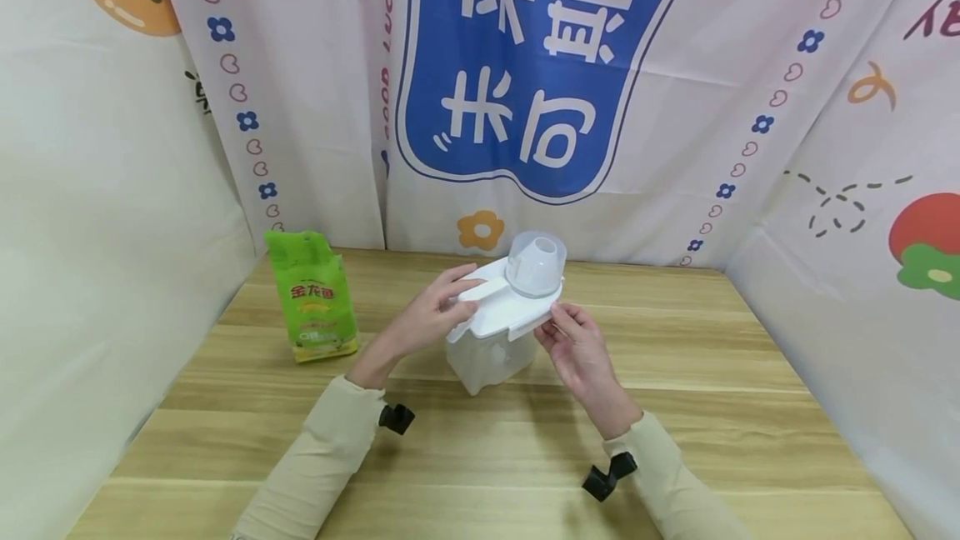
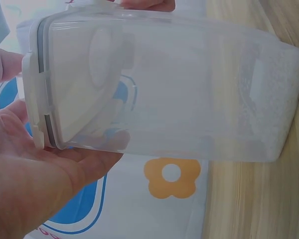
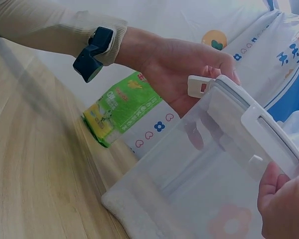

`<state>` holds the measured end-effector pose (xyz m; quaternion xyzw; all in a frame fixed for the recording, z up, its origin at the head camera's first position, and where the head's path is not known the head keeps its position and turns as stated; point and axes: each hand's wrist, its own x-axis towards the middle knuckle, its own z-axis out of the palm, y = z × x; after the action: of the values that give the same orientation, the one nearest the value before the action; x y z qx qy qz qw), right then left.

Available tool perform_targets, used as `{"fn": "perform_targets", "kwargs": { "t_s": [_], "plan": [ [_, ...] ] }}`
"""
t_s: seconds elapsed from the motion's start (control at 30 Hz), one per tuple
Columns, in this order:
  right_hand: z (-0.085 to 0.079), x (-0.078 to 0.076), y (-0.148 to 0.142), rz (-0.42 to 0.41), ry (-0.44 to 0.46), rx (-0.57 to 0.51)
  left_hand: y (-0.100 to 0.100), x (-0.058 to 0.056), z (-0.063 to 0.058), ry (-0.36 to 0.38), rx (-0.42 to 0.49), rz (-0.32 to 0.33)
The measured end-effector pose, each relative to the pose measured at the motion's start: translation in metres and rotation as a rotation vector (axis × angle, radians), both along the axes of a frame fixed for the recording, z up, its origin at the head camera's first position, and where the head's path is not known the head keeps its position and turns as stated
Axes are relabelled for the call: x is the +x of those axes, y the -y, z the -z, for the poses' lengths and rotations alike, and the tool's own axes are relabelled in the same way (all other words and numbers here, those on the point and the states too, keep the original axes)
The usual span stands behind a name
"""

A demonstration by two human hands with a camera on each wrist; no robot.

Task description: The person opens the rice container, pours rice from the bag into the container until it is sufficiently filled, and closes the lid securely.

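A clear container stands on the table just below the middle of the head frame, topped by a white lid; a translucent cup sits upside down at the lid's far end, and white grains cover the container's bottom, as the right wrist view shows; there a white latch juts out from the lid's end, near the upper middle of the frame. The left hand is clamped on the lid's left end, its fingers resting over the top; the right hand pinches the lid's right edge between thumb and fingers. A green bag with yellow at its base stands left of centre in the head frame, well apart from the container; the wood-grain table spreads across the lower half; pale sleeves come in from the bottom edge, each with a black mount near the wrist; a white cloth with a blue panel hangs across the top.
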<state>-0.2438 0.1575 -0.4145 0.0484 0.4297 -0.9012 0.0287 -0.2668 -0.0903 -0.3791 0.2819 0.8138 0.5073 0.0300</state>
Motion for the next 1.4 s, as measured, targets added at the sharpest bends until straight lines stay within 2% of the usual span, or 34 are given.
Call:
{"fn": "perform_targets", "kwargs": {
  "t_s": [0.23, 0.7, 0.9, 1.4],
  "plan": [
    [-0.0008, -0.0007, -0.0008, -0.020, -0.011, 0.024, 0.0007, 0.0010, -0.0012, 0.011, -0.007, -0.012],
    [-0.0055, -0.0026, -0.0053, -0.031, -0.003, 0.057, -0.0022, -0.0050, 0.0003, -0.009, -0.014, -0.024],
    [-0.0060, -0.0029, -0.0064, -0.039, -0.004, 0.065, -0.0020, -0.0047, 0.0005, 0.015, -0.015, -0.036],
    [-0.0064, -0.0009, -0.0050, -0.036, 0.011, 0.069, -0.0035, -0.0020, 0.0033, 0.004, -0.004, -0.062]
  ]
}}
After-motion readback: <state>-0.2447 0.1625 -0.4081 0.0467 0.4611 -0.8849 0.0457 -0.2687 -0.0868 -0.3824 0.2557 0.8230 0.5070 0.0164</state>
